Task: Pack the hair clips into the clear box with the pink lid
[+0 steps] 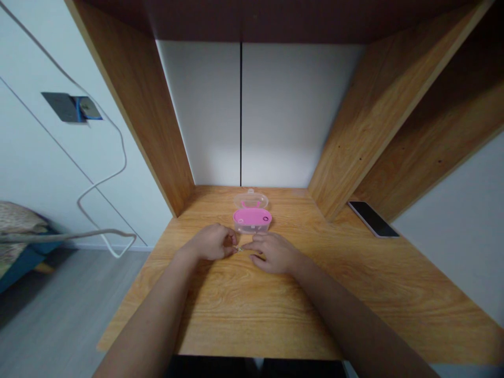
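Note:
My left hand (216, 242) is closed, with thumb and index finger brought together low over the wooden desk. At its fingertips are tiny pale, gold-looking pieces (238, 249), too small to name. From the other side my right hand (275, 252) reaches in, its index finger stretched toward these pieces and the thumb held apart below. Whether that finger touches them I cannot tell. Just beyond both hands stands a small oval plastic box (252, 216) with a pink inner tray and clear sides. Its clear lid (251, 200) is tipped back behind it.
The wooden desk (252, 315) sits between wooden side panels, with a shelf above. A dark-screened phone (373, 219) lies to the right by the panel. At the left, a white cable (124, 152) hangs in front of the wall near a socket (71, 107).

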Demonstrator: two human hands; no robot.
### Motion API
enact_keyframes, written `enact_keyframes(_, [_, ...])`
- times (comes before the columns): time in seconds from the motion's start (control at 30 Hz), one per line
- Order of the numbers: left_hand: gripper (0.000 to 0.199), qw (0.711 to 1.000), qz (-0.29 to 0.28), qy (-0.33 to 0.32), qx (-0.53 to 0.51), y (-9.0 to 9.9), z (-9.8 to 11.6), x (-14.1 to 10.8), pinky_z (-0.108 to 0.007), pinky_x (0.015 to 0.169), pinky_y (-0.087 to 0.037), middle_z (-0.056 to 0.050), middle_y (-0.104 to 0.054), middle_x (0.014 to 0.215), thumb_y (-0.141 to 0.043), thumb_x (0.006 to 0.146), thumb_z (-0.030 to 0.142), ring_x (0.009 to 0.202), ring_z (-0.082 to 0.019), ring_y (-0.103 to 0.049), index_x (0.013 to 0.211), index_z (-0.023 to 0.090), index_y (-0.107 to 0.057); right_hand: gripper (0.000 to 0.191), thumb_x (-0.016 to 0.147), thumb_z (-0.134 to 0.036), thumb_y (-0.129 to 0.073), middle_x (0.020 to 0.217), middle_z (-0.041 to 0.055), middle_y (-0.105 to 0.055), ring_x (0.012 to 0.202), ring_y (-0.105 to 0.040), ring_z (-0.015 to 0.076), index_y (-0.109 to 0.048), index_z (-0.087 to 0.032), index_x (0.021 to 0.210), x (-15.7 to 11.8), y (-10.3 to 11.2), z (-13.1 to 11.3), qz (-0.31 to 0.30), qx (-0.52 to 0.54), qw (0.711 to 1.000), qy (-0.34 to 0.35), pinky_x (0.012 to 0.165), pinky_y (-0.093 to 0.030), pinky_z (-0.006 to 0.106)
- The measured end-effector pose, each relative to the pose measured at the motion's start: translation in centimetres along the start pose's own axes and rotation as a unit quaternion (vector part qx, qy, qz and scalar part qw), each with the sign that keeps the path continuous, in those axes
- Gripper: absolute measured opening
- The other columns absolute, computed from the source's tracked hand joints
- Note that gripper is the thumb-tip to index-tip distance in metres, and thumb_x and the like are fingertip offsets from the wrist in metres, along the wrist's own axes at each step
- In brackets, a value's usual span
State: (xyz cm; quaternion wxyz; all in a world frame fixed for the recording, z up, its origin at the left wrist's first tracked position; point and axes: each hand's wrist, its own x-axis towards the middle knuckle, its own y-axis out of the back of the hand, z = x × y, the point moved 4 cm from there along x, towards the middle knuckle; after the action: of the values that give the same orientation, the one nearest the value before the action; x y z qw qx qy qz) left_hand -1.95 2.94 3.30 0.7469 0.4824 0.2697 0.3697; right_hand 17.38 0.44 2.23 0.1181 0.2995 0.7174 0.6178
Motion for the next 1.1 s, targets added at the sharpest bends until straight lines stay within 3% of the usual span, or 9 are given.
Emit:
enact_keyframes(0.23, [0.014,0.999,-0.006,-0.031,-0.028,-1.2,0.2,0.6,-0.024,0.060,-0.038,-0.002,-0.076,0.082,-0.064,0.081,0.027,0.069,-0.016,-0.066,0.089,0.022,-0.075,0.022,0.085,-0.018,-0.061,0.086,0.0037,-0.074,0.079,-0.065,0.0176,-0.076,-0.021,0.100,-0.1,0.0,0.6,0.028,0.045,0.999,0.009,0.072,-0.044,0.028])
enact_keyframes(0.47, [0.019,1.000,0.026,-0.010,-0.009,-0.8,0.9,0.8,-0.025,0.057,-0.035,-0.001,-0.073,0.076,-0.067,0.084,0.040,0.062,-0.015,-0.061,0.087,0.021,-0.072,0.015,0.081,-0.020,-0.067,0.088,0.0030,-0.075,0.084,-0.066,0.0190,-0.073,-0.021,0.095,-0.6,0.2,1.6,0.045,0.064,0.997,-0.024,0.075,-0.046,0.029])
enact_keyframes(0.7, [0.030,0.999,0.037,-0.018,0.011,-1.0,0.7,0.9,-0.026,0.063,-0.040,-0.003,-0.077,0.085,-0.067,0.085,0.041,0.070,-0.018,-0.067,0.109,0.025,-0.075,0.008,0.083,-0.020,-0.065,0.079,0.0011,-0.073,0.076,-0.065,0.0170,-0.072,-0.021,0.087,-0.7,0.5,1.9,0.033,0.049,0.997,-0.040,0.070,-0.044,0.028])
enact_keyframes(0.83, [0.020,0.998,0.026,-0.055,0.007,-1.3,0.9,0.9,-0.026,0.063,-0.041,-0.004,-0.079,0.088,-0.061,0.089,0.033,0.070,-0.017,-0.068,0.094,0.024,-0.079,0.014,0.086,-0.022,-0.063,0.086,0.0027,-0.075,0.082,-0.067,0.0183,-0.074,-0.021,0.095,-0.6,0.5,1.9,0.032,0.050,0.998,-0.038,0.075,-0.046,0.029])
enact_keyframes(1.1, [0.026,0.993,0.054,-0.068,0.081,-1.2,1.7,1.0,-0.027,0.057,-0.033,-0.005,-0.073,0.070,-0.056,0.089,0.030,0.059,-0.016,-0.060,0.074,0.021,-0.075,0.020,0.087,-0.023,-0.063,0.093,0.0034,-0.077,0.087,-0.069,0.0196,-0.075,-0.022,0.102,-0.7,0.5,1.9,0.038,0.048,0.997,-0.045,0.079,-0.047,0.029])
